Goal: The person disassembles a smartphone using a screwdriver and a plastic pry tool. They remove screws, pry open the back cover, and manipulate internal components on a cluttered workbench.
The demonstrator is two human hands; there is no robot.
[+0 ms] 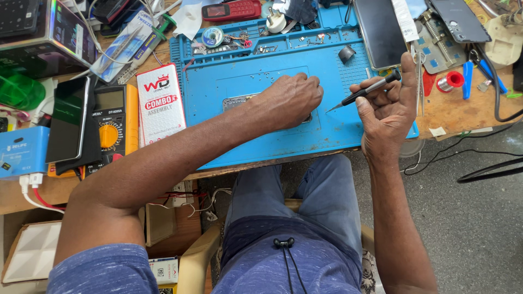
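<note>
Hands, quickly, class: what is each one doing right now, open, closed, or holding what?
Left hand: closed, knuckles up, pressing on the phone frame on the blue mat.
Right hand: closed around a precision screwdriver.

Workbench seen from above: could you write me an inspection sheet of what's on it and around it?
Surface: blue work mat on a wooden bench.
Job's things: left hand rests on a phone frame, mostly hiding it; right hand holds a thin screwdriver, tip pointing toward the left hand.
Clutter: yellow multimeter, white and red carton, dark phone, red keypad phone, glass panel, solder spool, tweezers, small screws along the mat's top trays.
Fingers: both hands closed.
Cables: black cables at right; red and white wires at left.
Surroundings: chair, grey floor.
</note>
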